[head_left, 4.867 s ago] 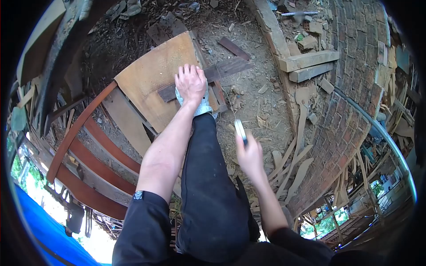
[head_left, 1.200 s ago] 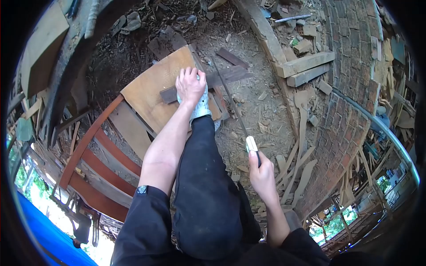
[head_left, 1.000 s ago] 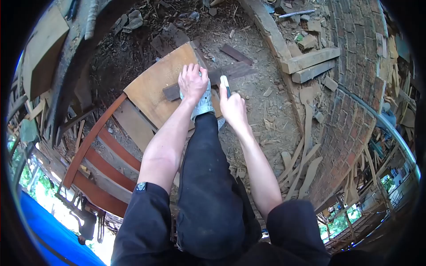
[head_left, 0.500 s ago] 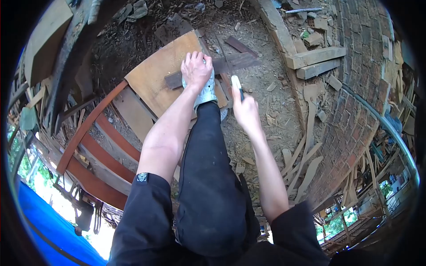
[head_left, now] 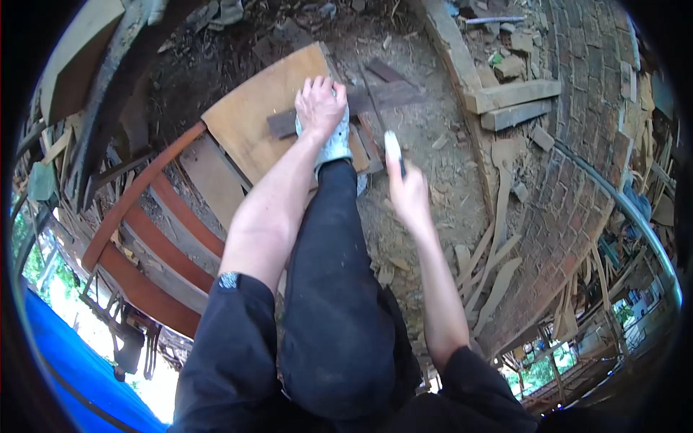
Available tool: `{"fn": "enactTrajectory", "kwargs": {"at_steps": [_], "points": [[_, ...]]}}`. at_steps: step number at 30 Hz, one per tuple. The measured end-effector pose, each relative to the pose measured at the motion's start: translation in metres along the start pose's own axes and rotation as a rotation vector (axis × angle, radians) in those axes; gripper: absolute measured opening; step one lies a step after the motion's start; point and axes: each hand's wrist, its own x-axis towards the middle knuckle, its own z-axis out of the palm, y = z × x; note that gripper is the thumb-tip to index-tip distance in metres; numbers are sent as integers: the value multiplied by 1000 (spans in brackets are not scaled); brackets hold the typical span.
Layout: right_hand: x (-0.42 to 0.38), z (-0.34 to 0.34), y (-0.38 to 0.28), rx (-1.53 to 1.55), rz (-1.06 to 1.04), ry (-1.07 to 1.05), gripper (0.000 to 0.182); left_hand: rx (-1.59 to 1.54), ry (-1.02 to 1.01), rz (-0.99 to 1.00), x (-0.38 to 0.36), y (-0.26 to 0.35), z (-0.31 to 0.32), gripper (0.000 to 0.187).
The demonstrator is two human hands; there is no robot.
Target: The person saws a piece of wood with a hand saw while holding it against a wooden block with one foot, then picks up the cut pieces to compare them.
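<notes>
A dark wooden plank (head_left: 283, 123) lies across a light board (head_left: 249, 108), with its right end sticking out past the board. My shoe (head_left: 333, 148) stands on the plank. My left hand (head_left: 321, 108) is over the shoe's toe, its fingers bent over the plank's far edge; the fingertips are hidden. In my right hand (head_left: 410, 191) is the handle of a handsaw (head_left: 393, 148), with a white front part. Its thin dark blade points away from me and crosses the plank to the right of the shoe. Where the teeth meet the wood is too fine to make out.
To the left is a reddish-brown slatted wooden frame (head_left: 170, 242). A long beam (head_left: 451, 54) and short wood blocks (head_left: 516, 96) lie to the right, beside a brick surface (head_left: 585, 108). Wood scraps (head_left: 498, 289) and chips litter the dirt ground.
My right hand has drawn the saw back toward me and slightly right. My left hand and foot keep their place on the plank; the view has shifted a little.
</notes>
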Motion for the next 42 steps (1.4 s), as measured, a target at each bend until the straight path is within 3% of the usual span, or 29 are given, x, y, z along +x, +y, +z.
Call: {"fn": "enactTrajectory", "kwargs": {"at_steps": [1, 5, 7, 8, 9, 10, 11, 12, 16, 18, 21, 23, 25, 27, 30, 31, 33, 36, 39, 41, 42], "points": [[-32, -1, 15, 28, -69, 26, 58, 1, 25, 9, 15, -1, 0, 22], [-164, -44, 29, 52, 93, -49, 41, -3, -16, -33, 5, 3, -3, 22], [-122, -26, 19, -31, -38, -11, 41, -4, -24, -37, -1, 5, -1, 21], [-80, -15, 4, 5, 13, -50, 43, -4, -22, -36, -1, 6, -1, 21], [-31, 5, 7, 27, -67, 8, 51, -12, -31, -36, -1, 5, -1, 21], [20, 12, -10, 18, 61, -58, 64, -17, -36, -37, 0, 3, -3, 22], [61, 21, -15, -39, 47, -97, 74, -4, -29, -33, 6, -3, -5, 22], [72, 35, -3, -80, 10, 1, 77, 14, -49, -42, 6, -4, -6, 22], [-67, 8, 33, 43, -96, 70, 46, -8, -31, -58, 18, 2, -1, 24], [-159, -33, 54, 60, 18, 3, 36, -4, -30, -56, -1, 6, -2, 24], [-164, -51, 58, 46, 100, -41, 36, -9, -39, -42, -1, 8, -7, 23], [-72, -18, 30, -34, -29, -24, 51, -18, -32, -43, 3, 6, -1, 24], [47, 28, -1, -26, 38, -69, 65, -5, -56, -36, 0, 3, -4, 23], [78, 47, -21, -104, 46, 27, 66, -33, -73, -26, -1, -2, -5, 24], [-29, 21, 16, -14, -120, 119, 55, -35, -112, -73, 3, -1, 3, 23], [-79, -1, 34, -7, 4, 30, 43, -37, -112, -88, 2, 0, 3, 23], [-162, -40, 42, 47, 12, 5, 35, -40, -57, -45, -1, -1, 1, 22], [-142, -40, 16, -37, 98, -45, 40, -38, -60, -41, -6, 4, -1, 21], [-6, 23, 16, -67, -52, 6, 64, -20, -45, -34, 7, -2, -1, 21], [73, 27, -26, -81, 135, -90, 76, -38, -58, -52, -8, -4, -2, 21], [70, 32, -22, -73, 138, -86, 76, -21, -57, -39, -4, -4, -4, 22]]}}
